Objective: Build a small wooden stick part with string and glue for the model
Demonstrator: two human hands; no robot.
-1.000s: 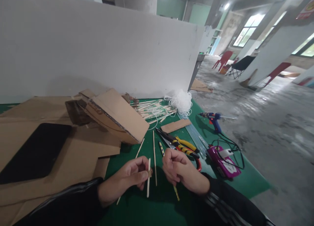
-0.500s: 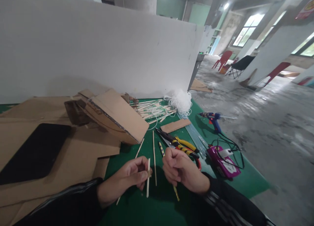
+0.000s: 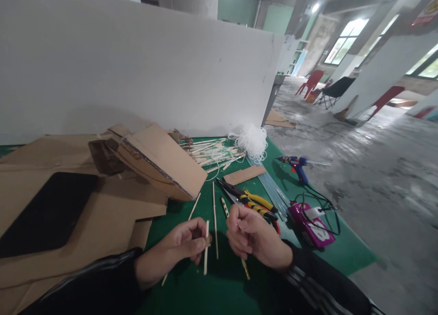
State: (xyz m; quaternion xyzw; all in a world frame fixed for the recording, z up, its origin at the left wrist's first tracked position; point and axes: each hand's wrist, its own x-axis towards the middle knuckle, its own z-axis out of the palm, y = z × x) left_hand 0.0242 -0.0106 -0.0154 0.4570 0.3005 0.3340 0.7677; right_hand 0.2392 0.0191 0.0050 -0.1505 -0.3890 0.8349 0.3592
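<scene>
Green tabletop (image 3: 354, 255) below. Right hand (image 3: 251, 236): fingers curled over patterned rod (image 3: 224, 207), both its ends visible past the hand; cannot tell if clamped. Left hand (image 3: 179, 247): thumb and fingers pinched on short pale stick (image 3: 205, 255), held at fingertips, ends projecting beyond the grip.

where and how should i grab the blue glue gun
Probably by the handle, with the right hand coming from the near side. The handle of the blue glue gun angles toward the wearer, while its nozzle faces left and a clear glue stick pokes out right. Mind the cable at the handle's end.
</scene>
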